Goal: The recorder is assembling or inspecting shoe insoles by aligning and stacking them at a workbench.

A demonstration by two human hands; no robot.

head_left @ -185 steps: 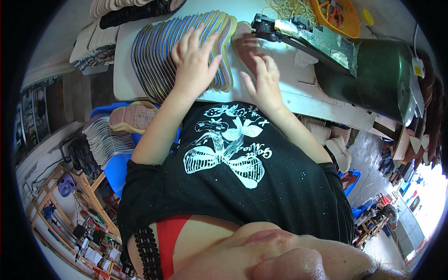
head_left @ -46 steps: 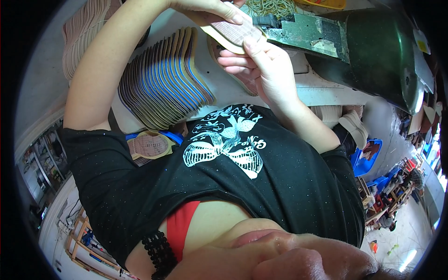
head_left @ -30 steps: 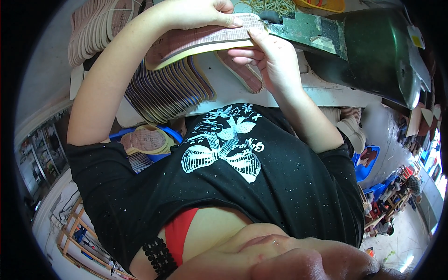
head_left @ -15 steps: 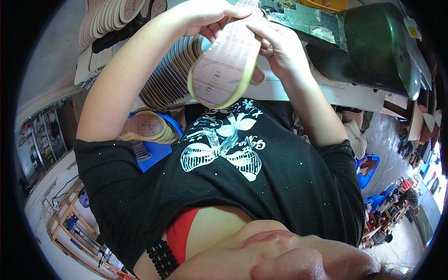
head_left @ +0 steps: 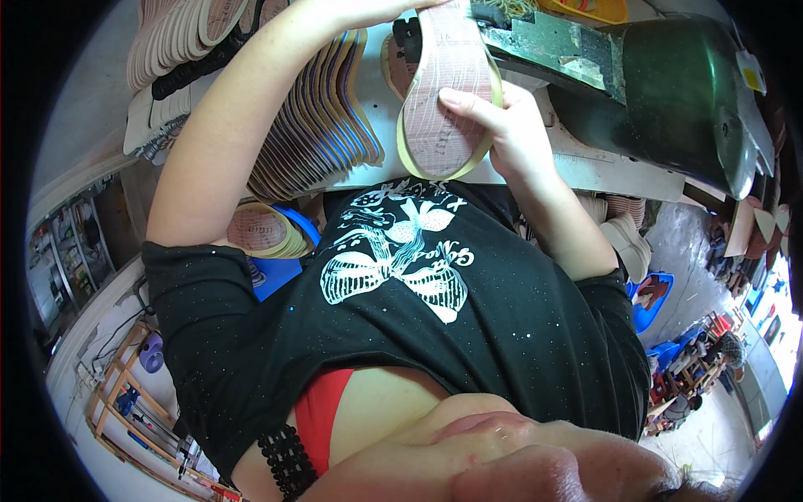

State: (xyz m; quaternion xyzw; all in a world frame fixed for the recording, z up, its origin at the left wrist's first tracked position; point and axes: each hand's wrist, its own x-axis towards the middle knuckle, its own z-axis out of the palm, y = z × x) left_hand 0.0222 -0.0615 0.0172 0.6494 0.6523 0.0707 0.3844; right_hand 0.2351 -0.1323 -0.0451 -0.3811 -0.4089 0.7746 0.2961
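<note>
A shoe sole [head_left: 443, 117] with a pinkish, finely striped face and a yellow-green rim is held upright over the bench, its rounded end toward my chest. My right hand [head_left: 512, 125] grips its right edge, thumb flat on the striped face and fingers behind, out of sight. My left hand [head_left: 381, 10] is at the sole's far end, with its thumb against it; the top edge of the picture cuts off most of that hand. Just behind the sole stands a green machine [head_left: 544, 50] with a dark part. Another pinkish sole [head_left: 393, 71] shows partly behind the held one.
A long row of stacked soles [head_left: 314, 125] lies on the white bench to the left. Pale soles [head_left: 180, 50] are piled beyond it. A blue bin [head_left: 280, 272] with more soles is beside my left side. The machine's rounded green housing [head_left: 669, 92] fills the far right.
The sole has turned more upright and shifted right, uncovering the row of stacked soles. My right hand has slid down its edge toward the near end. My left hand has moved up, mostly out of view.
</note>
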